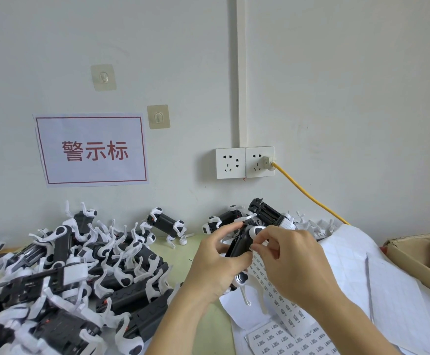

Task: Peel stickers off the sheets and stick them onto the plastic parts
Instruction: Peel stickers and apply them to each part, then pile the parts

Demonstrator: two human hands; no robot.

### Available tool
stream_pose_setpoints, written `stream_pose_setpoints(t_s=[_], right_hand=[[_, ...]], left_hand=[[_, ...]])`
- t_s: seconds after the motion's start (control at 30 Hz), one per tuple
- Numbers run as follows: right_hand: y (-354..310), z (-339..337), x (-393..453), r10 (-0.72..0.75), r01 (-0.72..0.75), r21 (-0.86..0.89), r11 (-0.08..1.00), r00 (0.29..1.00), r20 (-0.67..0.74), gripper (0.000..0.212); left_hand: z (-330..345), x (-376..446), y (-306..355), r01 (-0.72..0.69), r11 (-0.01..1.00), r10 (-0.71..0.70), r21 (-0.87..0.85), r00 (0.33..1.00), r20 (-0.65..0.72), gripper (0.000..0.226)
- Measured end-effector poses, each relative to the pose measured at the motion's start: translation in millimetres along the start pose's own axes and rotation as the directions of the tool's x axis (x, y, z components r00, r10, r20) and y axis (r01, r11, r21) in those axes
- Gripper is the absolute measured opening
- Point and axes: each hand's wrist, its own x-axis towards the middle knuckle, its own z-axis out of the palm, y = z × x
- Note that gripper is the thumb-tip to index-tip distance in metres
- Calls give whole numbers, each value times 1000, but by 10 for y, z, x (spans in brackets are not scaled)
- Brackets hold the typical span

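Note:
My left hand [215, 262] grips a black and white plastic part [242, 245] above the table, its white legs hanging below my palm. My right hand [289, 262] pinches a small white sticker [256, 246] against the side of that part. Another white sticker strip [247, 218] clings to my left fingertips. Sticker sheets [283, 331] with rows of small printed labels lie on the table under my right forearm.
A large heap of black and white plastic parts [75, 278] covers the table's left side. More parts [267, 213] lie along the wall. Empty backing sheets [377, 290] are stacked at right beside a cardboard box [423, 254]. A yellow cable [308, 193] runs from the wall socket.

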Motion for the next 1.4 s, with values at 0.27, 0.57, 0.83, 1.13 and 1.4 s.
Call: stream_pose_setpoints(t_s=[0.27, 0.57, 0.83, 1.13, 1.4], right_hand=[[11, -3, 14, 43, -43, -17, 999, 999, -27, 7], [-24, -18, 19, 97, -98, -15, 995, 993, -74, 9], [-24, -9, 27, 118, -122, -33, 992, 988, -94, 12], [-17, -15, 12, 71, -72, -17, 997, 994, -85, 13], [-75, -58, -74, -156, 155, 95, 983, 988, 8, 30]], left_hand=[[8, 0, -1, -10, 1000, 10, 6, 1000, -4, 55], [11, -14, 4, -9, 1000, 9, 17, 1000, -3, 55], [15, -13, 7, -10, 1000, 10, 26, 1000, -7, 55], [10, -20, 25, -8, 1000, 8, -9, 1000, -24, 53], [-39, 6, 40, 37, 994, -49, -106, 991, -123, 48]])
